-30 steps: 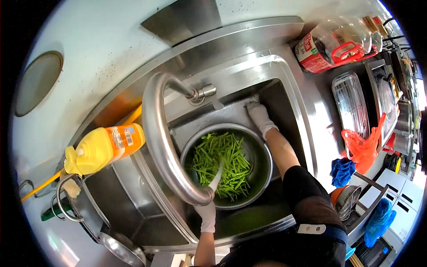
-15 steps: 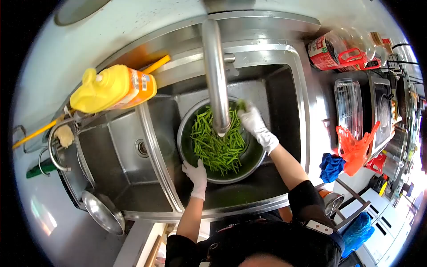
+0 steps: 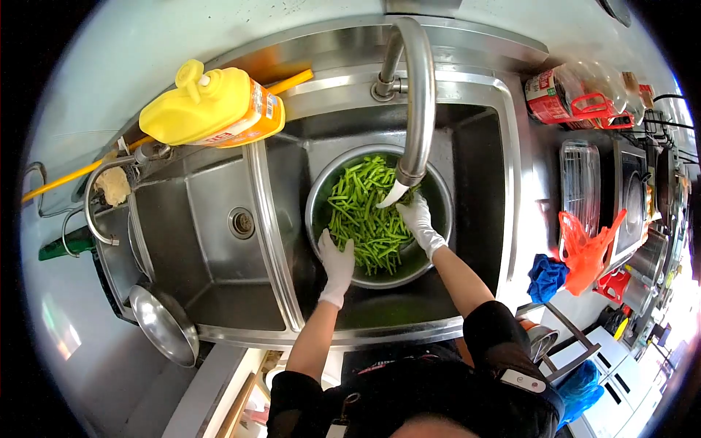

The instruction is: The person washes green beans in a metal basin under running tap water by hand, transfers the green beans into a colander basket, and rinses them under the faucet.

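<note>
In the sink's right basin (image 3: 478,219), the gloved left hand (image 3: 336,266) spreads thumb and fingers at the rim of a metal bowl (image 3: 414,260). Inside lie cut green stalks (image 3: 367,219); the gloved right hand (image 3: 419,220) reaches among them, its grip unclear. Water (image 3: 395,194) runs from the faucet (image 3: 420,95). Print on the yellow jug (image 3: 208,109) and red-labelled bottle (image 3: 544,97) is illegible.

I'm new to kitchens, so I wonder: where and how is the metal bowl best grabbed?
Probably take the metal bowl by the left and right of its rim, from above on the near side: it looks upright, its round rim is mostly exposed, and the faucet arches over its far part.
</note>
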Motion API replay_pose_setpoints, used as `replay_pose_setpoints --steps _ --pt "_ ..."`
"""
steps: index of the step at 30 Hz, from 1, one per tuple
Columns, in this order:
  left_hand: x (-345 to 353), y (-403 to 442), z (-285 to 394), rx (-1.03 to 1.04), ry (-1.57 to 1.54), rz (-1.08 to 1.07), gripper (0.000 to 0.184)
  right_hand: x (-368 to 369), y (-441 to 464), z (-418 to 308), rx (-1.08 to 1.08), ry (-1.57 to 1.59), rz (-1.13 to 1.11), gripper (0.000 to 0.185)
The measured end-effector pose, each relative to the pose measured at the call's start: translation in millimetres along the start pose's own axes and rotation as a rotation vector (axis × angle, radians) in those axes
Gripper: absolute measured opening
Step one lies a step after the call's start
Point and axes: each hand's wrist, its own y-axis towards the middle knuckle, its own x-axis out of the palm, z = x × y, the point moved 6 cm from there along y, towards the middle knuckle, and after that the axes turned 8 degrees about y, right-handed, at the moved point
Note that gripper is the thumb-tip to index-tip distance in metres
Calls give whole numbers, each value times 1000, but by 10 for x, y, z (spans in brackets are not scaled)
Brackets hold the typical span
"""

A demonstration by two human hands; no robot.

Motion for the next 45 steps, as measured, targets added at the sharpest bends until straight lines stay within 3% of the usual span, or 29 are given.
replay_pose_setpoints --steps 4,7,8,10,11,12,14,15,18,20,22,23,25,28,31,32,33,35,36,38,39,40,41,44,45 --pt "408 497 -201 -81 -43 -152 99 31 152 319 25 109 90 96" --pt "661 733 11 -30 122 -283 114 353 222 21 -172 372 -83 102" --pt "835 789 4 -15 62 -253 104 435 95 -225 -258 496 -139 105" --pt "744 763 249 83 -427 -325 87 385 -282 -552 -14 767 -281 104" --pt "696 685 343 34 -731 -453 69 411 -230 -413 -65 565 -238 99" --pt "618 607 370 -3 -735 -450 67 296 -359 -589 -29 712 -335 92" --pt "504 463 409 -65 -746 -439 64 220 -350 -560 -136 597 -391 85" --pt "496 424 364 -38 -730 -381 54 89 -442 -622 -125 624 -377 73" --pt "434 371 284 -11 -631 -422 54 -195 -500 -710 -116 464 -387 65" --pt "392 557 69 10 -159 -254 68 -184 -160 -362 -159 322 -234 66" --pt "207 756 125 5 -74 -111 70 -80 326 156 -185 271 -68 68" --pt "183 869 180 21 -127 -78 71 -154 310 -9 -154 223 -70 69" --pt "378 1162 194 91 -295 -115 75 -147 307 -298 18 490 -112 70" --pt "776 1483 274 196 -387 -268 79 165 361 -677 -30 568 -118 57" --pt "976 1482 395 65 -731 -490 68 342 184 -1004 -4 676 -469 58" --pt "743 1346 568 101 -680 -491 61 371 156 -934 -4 671 -497 54" --pt "677 1252 569 121 -675 -472 59 198 -40 -1117 -144 476 -617 52" --pt "504 967 622 205 -589 -483 55 136 -200 -1028 -209 567 -691 51" --pt "439 793 603 332 -403 -421 64 103 -286 -986 -239 613 -731 51" --pt "513 468 460 724 142 -351 79 -15 -505 -895 -437 174 -684 50" --pt "430 285 493 611 366 -433 88 -127 -590 -839 -604 -1 -540 50" --pt "330 120 535 492 587 -513 97 -134 -573 -557 -487 -151 -525 55" --pt "335 86 437 363 580 -605 107 -235 -553 -431 -398 -22 -395 59" --pt "293 153 53 161 -18 -409 111 -311 -180 251 -144 220 -89 76" --pt "314 198 -73 -76 -135 -354 111 -280 -167 211 -5 337 -152 79"
